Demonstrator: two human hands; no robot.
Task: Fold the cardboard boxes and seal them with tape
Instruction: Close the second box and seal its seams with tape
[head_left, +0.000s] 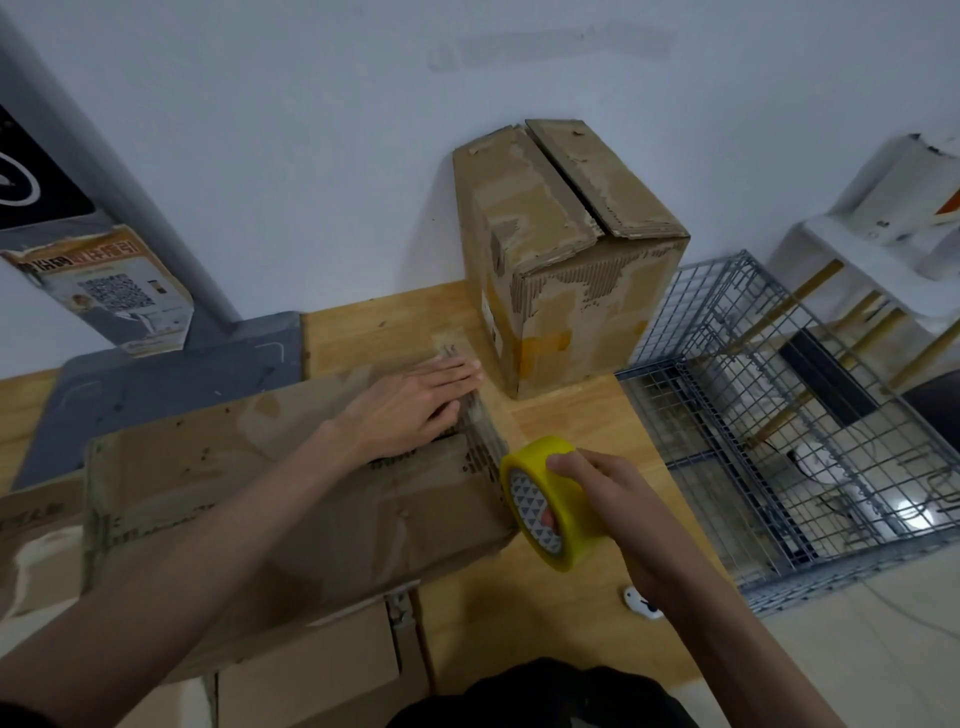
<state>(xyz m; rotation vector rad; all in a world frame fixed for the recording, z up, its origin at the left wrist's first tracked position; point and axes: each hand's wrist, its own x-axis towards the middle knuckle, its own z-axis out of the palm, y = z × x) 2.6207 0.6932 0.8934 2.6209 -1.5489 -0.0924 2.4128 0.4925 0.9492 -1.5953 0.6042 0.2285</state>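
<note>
Currently the left hand (415, 405) is pressing flat, fingers straight, on the far end of the worn brown cardboard box (291, 483) lying on the wooden surface (571, 613). Just beside its right end, the right hand (608, 499) is gripping the yellow tape roll (550, 499), with fingers curled through its core.

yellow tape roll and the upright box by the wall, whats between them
In the head view, only bare wooden tabletop lies between the yellow tape roll and the upright box.
</note>
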